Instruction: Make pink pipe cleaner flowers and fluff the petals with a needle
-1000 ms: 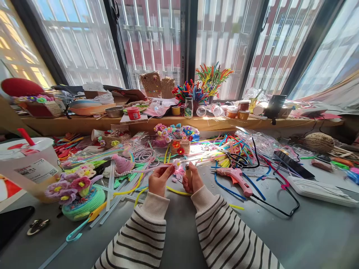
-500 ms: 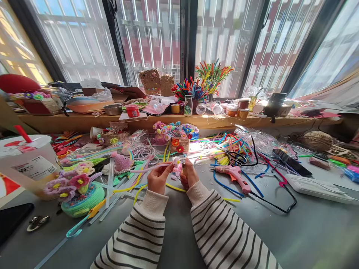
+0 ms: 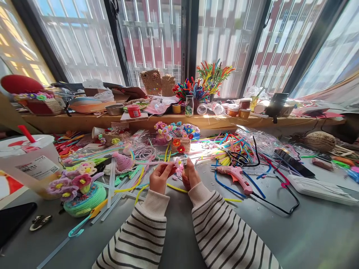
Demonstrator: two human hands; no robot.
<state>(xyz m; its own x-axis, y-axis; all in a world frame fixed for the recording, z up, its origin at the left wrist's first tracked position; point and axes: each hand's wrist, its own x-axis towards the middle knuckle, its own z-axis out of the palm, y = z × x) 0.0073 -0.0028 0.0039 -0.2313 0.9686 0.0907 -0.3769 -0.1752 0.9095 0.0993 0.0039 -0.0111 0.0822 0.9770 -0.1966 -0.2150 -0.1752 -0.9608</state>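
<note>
My left hand [image 3: 159, 178] pinches a pink pipe cleaner [image 3: 146, 163] between thumb and fingertips. The stem runs off to the left, beside a small pink knitted hat-like piece [image 3: 123, 163]. A pale pink fuzzy flower [image 3: 178, 166] shows just past my left fingertips, between the two hands; whether it is joined to the pipe cleaner I cannot tell. My right hand [image 3: 192, 175] is wrapped round a lighter [image 3: 186, 169], held upright close to the flower, its lower part hidden by the fingers. No flame can be made out. Below the hands lies a yellow pipe cleaner [image 3: 176, 188].
Right of the hands lies a pink glue gun [image 3: 234, 175] with its black cord, near black scissors [image 3: 238, 158]. Behind stands a basket of fuzzy flowers [image 3: 181, 145]. Leftward are a green pot of flowers [image 3: 84, 200], clear glue sticks [image 3: 111, 179] and a drink cup [image 3: 33, 164].
My right hand has shifted slightly left with the lighter, bringing it nearer the flower. The left hand keeps its pinch on the pipe cleaner, and the view sways a little.
</note>
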